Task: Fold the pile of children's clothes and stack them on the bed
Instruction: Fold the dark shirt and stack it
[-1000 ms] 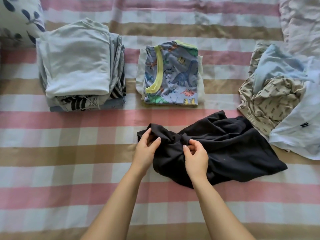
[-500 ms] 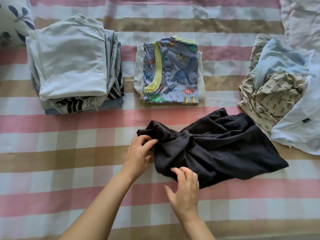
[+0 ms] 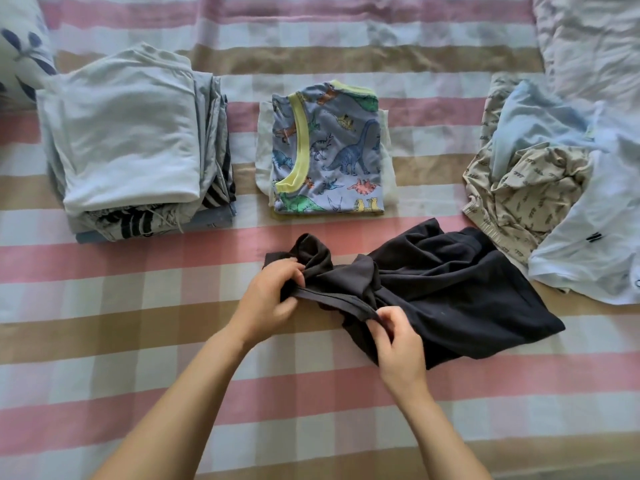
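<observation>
While two folded stacks are complete, a tall grey stack (image 3: 128, 143) at left and a dinosaur-print stack (image 3: 329, 157) at centre, the task is judged partly done. The unfolded pile (image 3: 540, 188) at right holds several garments. The dark garment (image 3: 450, 296) lies crumpled on the bed (image 3: 138, 341), near the person; the left hand (image 3: 273, 299) and right hand (image 3: 398, 344) each pinch its hem. No writing is legible; a small dark mark (image 3: 594, 237) on a white garment cannot be read
</observation>
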`<action>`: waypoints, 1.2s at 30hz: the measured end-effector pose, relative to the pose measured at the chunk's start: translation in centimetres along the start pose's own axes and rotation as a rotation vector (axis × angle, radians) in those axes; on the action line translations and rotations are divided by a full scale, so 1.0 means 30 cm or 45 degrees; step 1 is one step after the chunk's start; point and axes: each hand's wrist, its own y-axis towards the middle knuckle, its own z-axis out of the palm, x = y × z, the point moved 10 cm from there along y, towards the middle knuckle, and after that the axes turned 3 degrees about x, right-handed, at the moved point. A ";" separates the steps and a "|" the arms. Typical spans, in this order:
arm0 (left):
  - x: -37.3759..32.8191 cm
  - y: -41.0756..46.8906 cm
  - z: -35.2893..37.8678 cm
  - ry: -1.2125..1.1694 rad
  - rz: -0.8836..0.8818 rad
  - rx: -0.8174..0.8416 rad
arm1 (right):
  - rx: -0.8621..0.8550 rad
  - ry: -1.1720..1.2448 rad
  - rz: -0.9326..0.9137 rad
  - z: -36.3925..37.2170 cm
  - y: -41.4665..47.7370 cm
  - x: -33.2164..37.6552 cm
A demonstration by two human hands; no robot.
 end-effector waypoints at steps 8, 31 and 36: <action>-0.091 0.174 -0.008 -0.483 -0.169 -0.026 | -0.067 0.303 0.090 -0.270 0.191 -0.012; 0.032 0.330 0.168 -0.021 -0.350 0.054 | -0.339 -0.293 0.216 -0.284 0.087 -0.100; -0.046 0.271 0.062 -0.205 -0.238 -0.136 | -0.506 0.037 0.129 -0.352 0.059 -0.070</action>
